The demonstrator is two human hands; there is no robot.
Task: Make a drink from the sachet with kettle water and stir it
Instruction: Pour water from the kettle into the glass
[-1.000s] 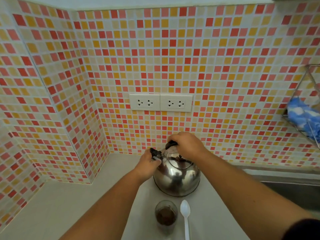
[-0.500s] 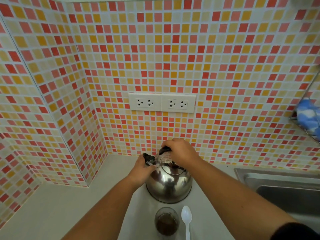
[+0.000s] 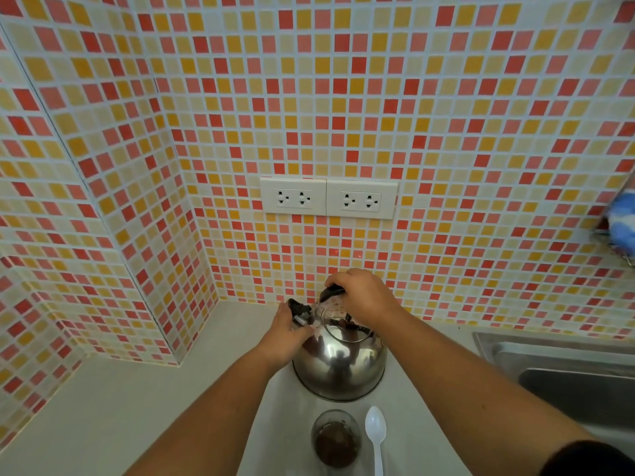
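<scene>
Both hands reach forward, left hand (image 3: 287,333) curled, right hand (image 3: 364,295) closed, knuckles up.

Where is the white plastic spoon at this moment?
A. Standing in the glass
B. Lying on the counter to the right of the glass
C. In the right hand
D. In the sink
B: the spoon lies flat on the counter just right of the glass, while both hands are up at the kettle.
</scene>
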